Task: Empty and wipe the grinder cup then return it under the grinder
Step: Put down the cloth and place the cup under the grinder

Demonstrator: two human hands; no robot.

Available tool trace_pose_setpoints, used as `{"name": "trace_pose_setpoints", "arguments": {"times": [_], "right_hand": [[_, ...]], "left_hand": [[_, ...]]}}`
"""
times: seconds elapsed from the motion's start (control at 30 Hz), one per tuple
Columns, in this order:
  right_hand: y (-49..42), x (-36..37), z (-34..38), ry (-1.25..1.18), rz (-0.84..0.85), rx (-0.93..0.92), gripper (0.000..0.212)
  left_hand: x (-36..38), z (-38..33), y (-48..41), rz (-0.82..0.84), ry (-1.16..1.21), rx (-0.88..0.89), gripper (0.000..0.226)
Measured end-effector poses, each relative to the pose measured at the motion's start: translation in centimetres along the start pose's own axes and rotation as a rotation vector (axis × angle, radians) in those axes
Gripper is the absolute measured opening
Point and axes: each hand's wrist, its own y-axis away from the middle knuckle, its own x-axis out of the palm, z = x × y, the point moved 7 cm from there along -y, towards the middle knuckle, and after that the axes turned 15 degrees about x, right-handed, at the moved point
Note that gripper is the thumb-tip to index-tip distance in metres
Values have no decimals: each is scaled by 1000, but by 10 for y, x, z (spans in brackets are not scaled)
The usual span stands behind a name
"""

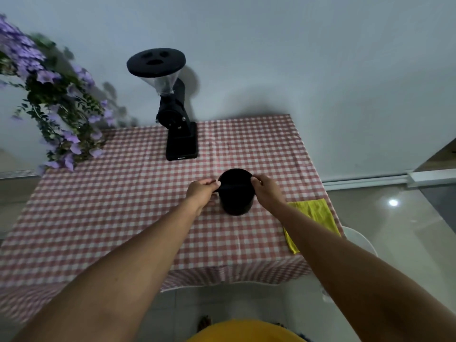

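Checked red-and-white cloth covers the counter (123, 193); both hands pinch the round black grinder cup's (235, 201) rim, left hand (201, 191) opposite right hand (267, 191), near the right edge's folded yellow cloth (313, 218).

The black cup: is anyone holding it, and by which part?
Yes. Both hands hold the black cup at its top rim: the left hand pinches the left edge, the right hand the right edge.

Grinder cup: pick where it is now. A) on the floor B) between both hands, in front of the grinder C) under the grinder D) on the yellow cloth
B: the left hand and right hand grip the grinder cup at its rim, clear of the grinder.
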Motion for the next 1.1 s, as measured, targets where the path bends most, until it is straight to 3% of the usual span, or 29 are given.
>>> {"name": "trace_pose_setpoints", "arguments": {"times": [0.4,0.63,1.1], "right_hand": [[-2,6,20,-13,-114,59,34],[-10,45,72,-73,-56,29,32],[-40,136,155,-44,18,-11,41]], "left_hand": [[-14,-5,-11,17,45,15,27],[-70,-13,-39,-60,84,42,24],[-170,-12,-105,-178,70,55,41]]}}
